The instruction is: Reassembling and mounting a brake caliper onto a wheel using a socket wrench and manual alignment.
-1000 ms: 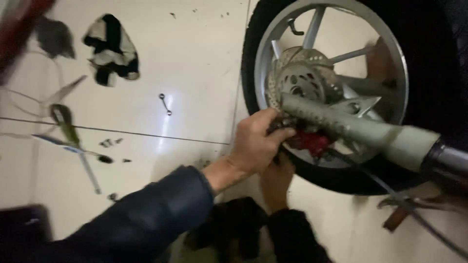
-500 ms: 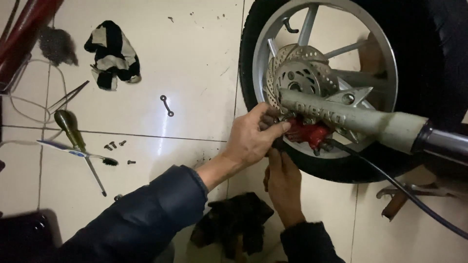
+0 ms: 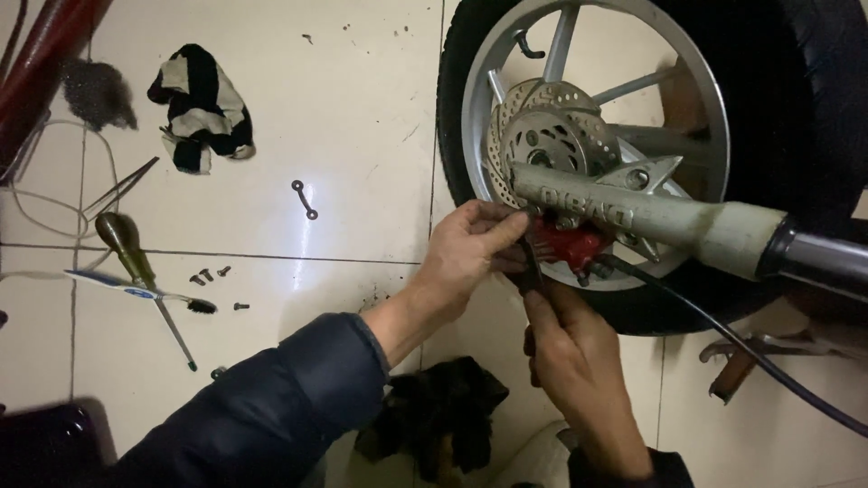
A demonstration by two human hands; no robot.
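Observation:
A motorbike wheel (image 3: 470,99) with a silver rim stands on the tiled floor, with a drilled brake disc (image 3: 551,136) at its hub. A grey fork leg (image 3: 669,217) crosses the disc, and a red brake caliper (image 3: 570,244) sits just under it. My left hand (image 3: 466,258), in a dark blue sleeve, pinches at the caliper's left edge. Below it, my right hand (image 3: 574,361) grips a dark hand tool (image 3: 527,267) whose tip points up at the caliper. A black brake hose (image 3: 723,334) runs from the caliper to the lower right.
On the floor to the left lie a screwdriver (image 3: 136,262), a small brush (image 3: 145,294), several loose screws (image 3: 208,274), a small spanner (image 3: 305,199), a black-and-white rag (image 3: 199,108) and a steel wool pad (image 3: 98,90). A dark glove (image 3: 443,416) lies below my hands. A rusty stand (image 3: 741,361) sits at right.
The view has shifted slightly. My right hand has dropped from close under my left hand, so the dark tool now shows between them. My left hand stays at the caliper.

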